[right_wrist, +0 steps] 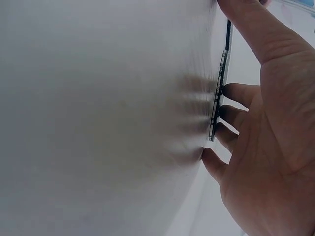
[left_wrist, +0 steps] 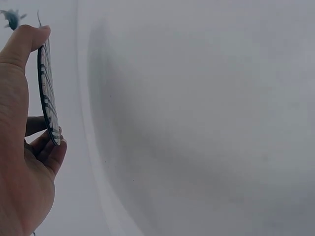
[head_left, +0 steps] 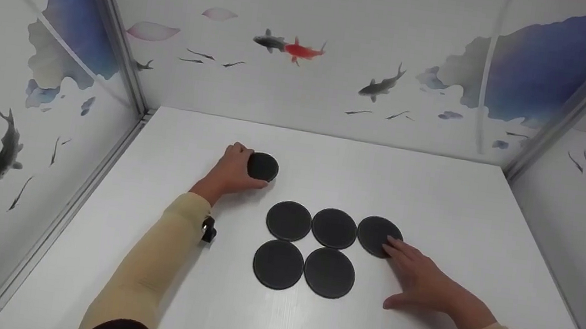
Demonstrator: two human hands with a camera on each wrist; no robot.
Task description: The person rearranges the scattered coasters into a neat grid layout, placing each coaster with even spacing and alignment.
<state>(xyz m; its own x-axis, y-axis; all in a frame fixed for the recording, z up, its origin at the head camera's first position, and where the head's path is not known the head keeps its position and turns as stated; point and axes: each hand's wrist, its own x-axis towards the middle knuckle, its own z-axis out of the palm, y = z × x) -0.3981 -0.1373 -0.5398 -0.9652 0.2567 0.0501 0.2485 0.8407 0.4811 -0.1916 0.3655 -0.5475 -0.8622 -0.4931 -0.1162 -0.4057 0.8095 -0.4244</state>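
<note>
My left hand [head_left: 236,169] grips a round black coaster [head_left: 263,167] by its edge, thumb on one side and fingers on the other. In the left wrist view this coaster [left_wrist: 47,93] is seen nearly edge-on, raised off the table, with a plaid pattern on its underside. My right hand [head_left: 421,281] is spread low over the table, its fingertips resting on the right edge of another black coaster [head_left: 374,233]. That coaster ends a back row of three, beside a middle coaster [head_left: 334,228] and a left coaster [head_left: 289,220].
A front row of two black coasters, one left [head_left: 278,264] and one right [head_left: 329,273], lies against the back row. The white table [head_left: 187,297] is enclosed by white panels [head_left: 323,101] printed with fish and petals, joined by metal corner posts [head_left: 114,25].
</note>
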